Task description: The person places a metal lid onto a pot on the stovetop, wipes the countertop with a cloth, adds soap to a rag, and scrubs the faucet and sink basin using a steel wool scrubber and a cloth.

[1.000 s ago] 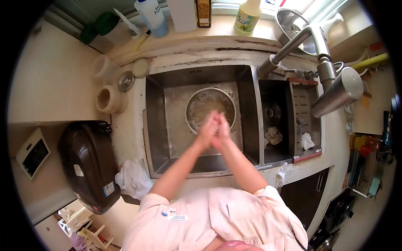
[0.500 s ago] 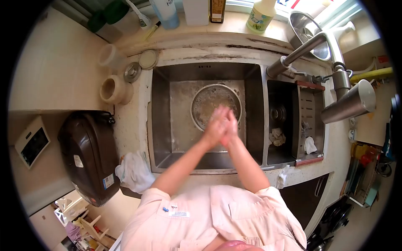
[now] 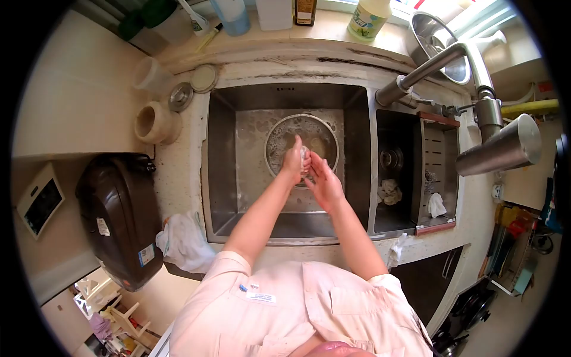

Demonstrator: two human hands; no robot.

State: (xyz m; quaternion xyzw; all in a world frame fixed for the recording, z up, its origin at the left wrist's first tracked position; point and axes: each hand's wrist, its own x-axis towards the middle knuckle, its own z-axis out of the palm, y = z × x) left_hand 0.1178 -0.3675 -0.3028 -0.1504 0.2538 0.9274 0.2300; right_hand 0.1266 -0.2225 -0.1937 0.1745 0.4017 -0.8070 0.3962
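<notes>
Above a round metal basin [image 3: 269, 169] of sudsy water, my two hands are close together. My left hand [image 3: 293, 163] has its thumb pointing up and its fingers curled inward. A small whitish patch shows at those fingers, but I cannot tell whether it is foam or an object. My right hand [image 3: 326, 185] is open, its fingers stretched towards the left hand's fingers, and I see nothing held in it. The basin stands in the large compartment of a stainless steel sink [image 3: 250, 205], its near rim partly hidden by my hands.
A faucet [image 3: 437, 62] and a metal cylinder [image 3: 499, 149] stand over the right side, beside a narrow basin with a drain rack [image 3: 437, 178]. Cloths [image 3: 187, 241], a stone-coloured jar [image 3: 156, 123] and a brown appliance [image 3: 116, 220] sit left. Bottles [image 3: 369, 21] line the sill.
My hands were pressed together and blurred over the basin. Now they have come apart slightly, the left with its thumb raised, the right with its fingers extended. The view has shifted slightly.
</notes>
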